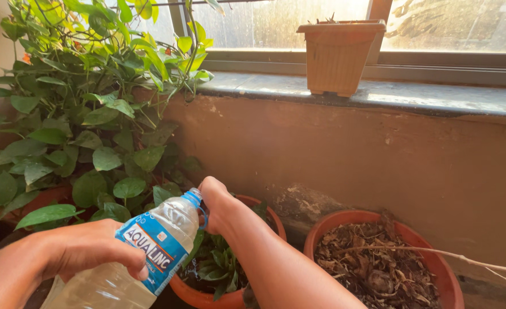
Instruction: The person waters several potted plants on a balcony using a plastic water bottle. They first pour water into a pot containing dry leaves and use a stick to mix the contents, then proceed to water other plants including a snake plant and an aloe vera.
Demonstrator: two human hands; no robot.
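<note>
Two hands on tilted bottle (144, 252), right hand (216, 201) at cap, over pot rim (198, 294)

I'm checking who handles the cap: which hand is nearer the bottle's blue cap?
Right. The right hand is at the blue cap on the bottle's neck, fingers around it. The left hand grips the bottle's body lower down, at the blue label.

Sunlit window (276, 23) — stained plaster wall (379, 154)
</note>
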